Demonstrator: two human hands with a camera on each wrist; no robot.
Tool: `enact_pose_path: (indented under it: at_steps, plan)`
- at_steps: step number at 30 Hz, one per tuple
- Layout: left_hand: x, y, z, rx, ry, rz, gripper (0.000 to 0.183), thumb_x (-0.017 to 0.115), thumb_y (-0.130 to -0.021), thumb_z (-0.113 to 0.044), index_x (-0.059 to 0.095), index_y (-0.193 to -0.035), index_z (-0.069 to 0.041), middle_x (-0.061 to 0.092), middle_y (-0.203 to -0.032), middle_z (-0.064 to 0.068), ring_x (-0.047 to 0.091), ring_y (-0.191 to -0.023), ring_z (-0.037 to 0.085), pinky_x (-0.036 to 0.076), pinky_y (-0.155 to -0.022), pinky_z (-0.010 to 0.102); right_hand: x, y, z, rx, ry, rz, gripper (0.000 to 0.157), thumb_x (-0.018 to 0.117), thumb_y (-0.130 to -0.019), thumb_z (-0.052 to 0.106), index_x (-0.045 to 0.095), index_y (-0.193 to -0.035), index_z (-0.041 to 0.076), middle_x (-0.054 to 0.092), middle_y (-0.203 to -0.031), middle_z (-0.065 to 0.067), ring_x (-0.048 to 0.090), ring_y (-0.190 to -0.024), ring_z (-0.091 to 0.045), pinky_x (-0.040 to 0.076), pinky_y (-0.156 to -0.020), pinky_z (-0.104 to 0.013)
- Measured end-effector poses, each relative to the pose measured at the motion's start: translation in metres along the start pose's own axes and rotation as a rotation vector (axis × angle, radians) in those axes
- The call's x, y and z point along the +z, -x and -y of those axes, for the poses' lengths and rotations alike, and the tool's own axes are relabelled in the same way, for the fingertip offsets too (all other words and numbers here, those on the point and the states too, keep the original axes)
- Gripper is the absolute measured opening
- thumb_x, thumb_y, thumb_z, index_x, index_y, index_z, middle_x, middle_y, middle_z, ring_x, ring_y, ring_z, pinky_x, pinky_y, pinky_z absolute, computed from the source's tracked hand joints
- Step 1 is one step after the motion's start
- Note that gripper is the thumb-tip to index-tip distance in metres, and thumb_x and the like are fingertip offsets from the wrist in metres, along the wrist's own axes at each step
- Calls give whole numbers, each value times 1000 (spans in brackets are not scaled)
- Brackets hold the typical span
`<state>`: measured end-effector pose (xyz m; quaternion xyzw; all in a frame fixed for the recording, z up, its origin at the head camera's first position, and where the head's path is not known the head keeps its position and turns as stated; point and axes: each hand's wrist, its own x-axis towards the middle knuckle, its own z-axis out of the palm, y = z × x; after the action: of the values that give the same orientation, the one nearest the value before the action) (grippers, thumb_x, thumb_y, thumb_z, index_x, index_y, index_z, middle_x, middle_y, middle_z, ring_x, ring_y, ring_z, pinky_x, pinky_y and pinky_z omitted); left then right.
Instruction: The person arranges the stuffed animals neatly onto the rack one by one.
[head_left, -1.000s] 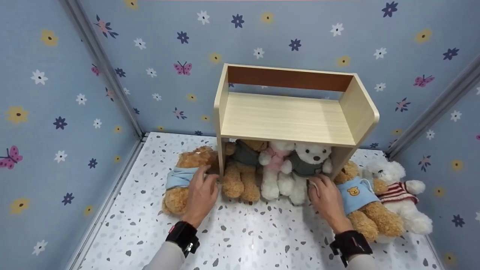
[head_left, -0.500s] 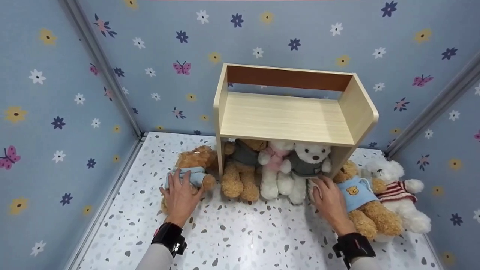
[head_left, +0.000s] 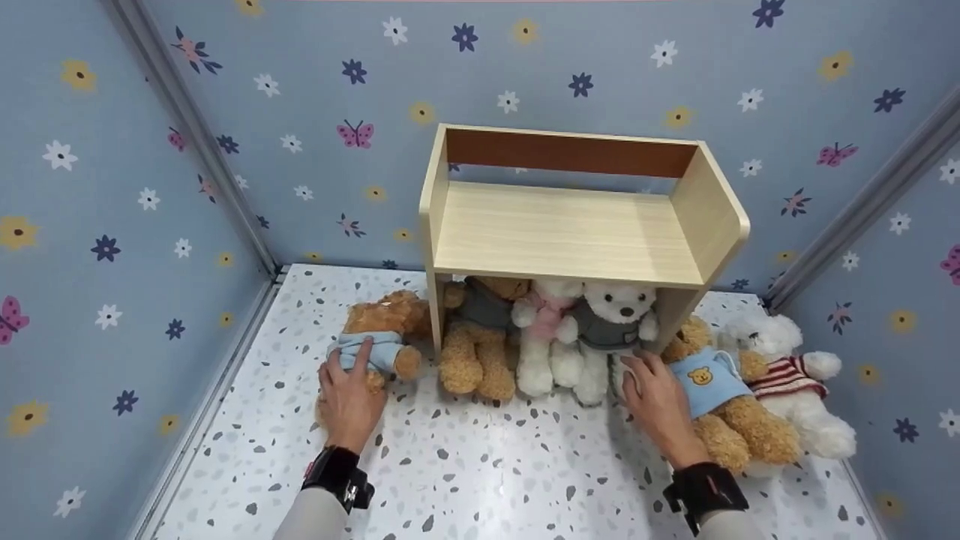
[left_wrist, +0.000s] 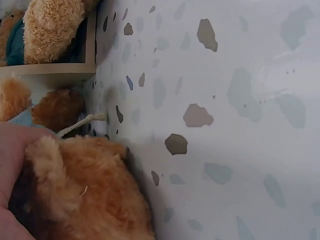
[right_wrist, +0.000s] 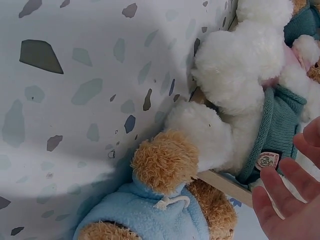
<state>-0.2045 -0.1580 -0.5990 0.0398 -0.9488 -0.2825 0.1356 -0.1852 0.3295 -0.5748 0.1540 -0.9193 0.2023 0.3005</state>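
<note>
The wooden shelf (head_left: 562,232) hasn't budged, three toys seated in its lower bay: a brown bear in grey (head_left: 480,337) on the left, a pink-clad toy (head_left: 547,322), and a white bear (head_left: 611,326) at the right end. Out to the left of the shelf lies the brown bear in light blue (head_left: 388,349), and here's the switch! The left hand (head_left: 352,401), a second ago at the shelf's left edge, is now across on this bear, so its work seems to have turned from shelf to toy. Its fingertips vanish over the body; I can't tell whether they grip. The right hand (head_left: 660,409) stays by the white bear's legs, fingers spread apart, holding nothing; whether it touches fur, no telling. Smaller now: right of the shelf, the hooded bear (head_left: 731,401) wears a bear-face emblem (head_left: 701,376), no words visible. Smallest, the white bear's sewn patch (right_wrist: 268,159): lettering, yes, but too blurred to read.
</note>
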Motion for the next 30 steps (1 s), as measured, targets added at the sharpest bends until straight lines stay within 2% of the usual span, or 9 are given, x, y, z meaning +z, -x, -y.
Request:
enact_pose_path:
  at_steps: [5, 10, 13, 19, 24, 30]
  plan:
    - [-11, -1, 1, -1, 21, -46, 78, 81, -85, -8, 48, -155, -21, 30, -159, 28, 30, -144, 52, 45, -86, 80, 1, 1, 1, -7, 5, 9, 22, 73, -91, -2, 74, -113, 0, 66, -119, -26, 67, -94, -42, 56, -72, -56]
    - [-39, -3, -5, 38, 25, -65, 63, 76, -86, -7, 58, -146, -16, 41, -155, 23, 37, -141, 49, 38, -92, 83, 2, 1, 4, -20, -5, 5, 22, 72, -93, -1, 74, -114, 1, 66, -121, -27, 67, -91, -41, 56, -69, -55]
    - [-60, -3, -12, 90, -12, -73, 59, 76, -83, -5, 63, -140, -14, 47, -151, 23, 43, -136, 49, 39, -87, 83, 4, 0, 7, -35, -9, -7, 22, 73, -92, 0, 73, -114, 0, 66, -120, -26, 67, -93, -41, 56, -71, -56]
    - [-103, -1, -31, 193, -83, -67, 54, 74, -81, 1, 69, -134, -10, 54, -145, 25, 50, -128, 50, 45, -74, 75, 9, -5, 20, -73, 7, -9, 21, 73, -92, 1, 75, -112, 3, 67, -116, -21, 67, -92, -39, 56, -71, -55]
    - [-134, 1, -55, 221, -113, 2, 53, 68, -84, -1, 68, -136, -11, 53, -147, 25, 49, -131, 50, 45, -74, 74, 10, -10, 30, -110, 11, -2, 22, 72, -92, 1, 74, -114, 3, 67, -112, -20, 66, -93, -38, 56, -75, -55]
    - [-156, 4, -83, 216, -147, 182, 53, 63, -89, -7, 65, -141, -15, 51, -151, 22, 49, -133, 50, 43, -83, 78, 12, -16, 40, -156, 5, -22, 25, 75, -89, 0, 74, -113, 3, 67, -113, -21, 66, -97, -41, 54, -81, -59]
